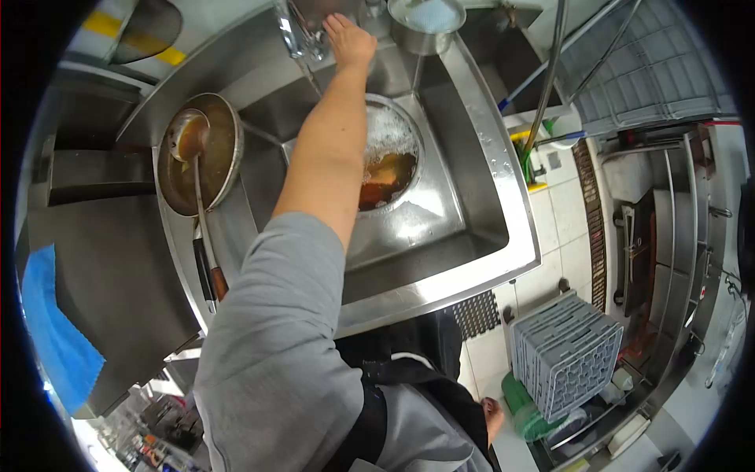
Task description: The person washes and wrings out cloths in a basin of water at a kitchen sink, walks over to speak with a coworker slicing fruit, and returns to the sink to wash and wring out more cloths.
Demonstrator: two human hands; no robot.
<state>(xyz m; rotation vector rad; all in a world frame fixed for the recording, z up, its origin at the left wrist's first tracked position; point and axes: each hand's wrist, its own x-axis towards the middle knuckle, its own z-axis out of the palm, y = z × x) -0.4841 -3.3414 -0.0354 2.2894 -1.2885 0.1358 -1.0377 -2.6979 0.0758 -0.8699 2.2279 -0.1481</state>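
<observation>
My left hand [350, 41] reaches over the sink's back edge, fingers stretched against a shiny metal tap fixture [292, 33]; whether they press on it I cannot tell. Below my forearm, a round pot [417, 130] stands in the steel sink [472, 197], with foam and brown liquid [389, 173] inside. Low at my right side hangs my right hand [493, 418], its fingers curled and nothing visible in them. On the left ledge rests a wide pan [224, 118] holding brown liquid and a ladle [197, 169].
A metal pot [425, 39] sits at the sink's back right corner. A blue cloth [59, 338] lies on the left counter [118, 275]. Stacked grey dish racks [566, 354] stand on the right, near a floor drain grate [591, 228]. Hoses or pipes [550, 71] rise beside the sink.
</observation>
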